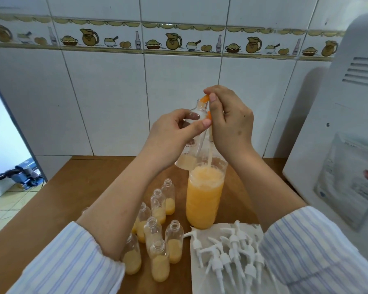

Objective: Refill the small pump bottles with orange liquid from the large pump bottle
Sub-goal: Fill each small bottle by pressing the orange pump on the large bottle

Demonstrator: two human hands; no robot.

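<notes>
My left hand [174, 132] holds a small clear bottle [189, 153], tilted, with a little pale orange liquid at its bottom. My right hand [227, 122] grips the orange pump head [205, 99] of the large bottle, and the spout sits at the small bottle's mouth. The pump's tube runs down into the large clear bottle [204, 198], which stands on the wooden table [62, 198] and is mostly full of orange liquid. Several small uncapped bottles [157, 234], each partly filled, stand in a cluster left of the large bottle.
Several white pump tops [232, 253] lie on a white paper sheet [202, 279] at the front right. A white appliance [340, 145] with a plastic pouch [348, 183] on its side stands at the right. A tiled wall is behind the table. The floor shows at the left.
</notes>
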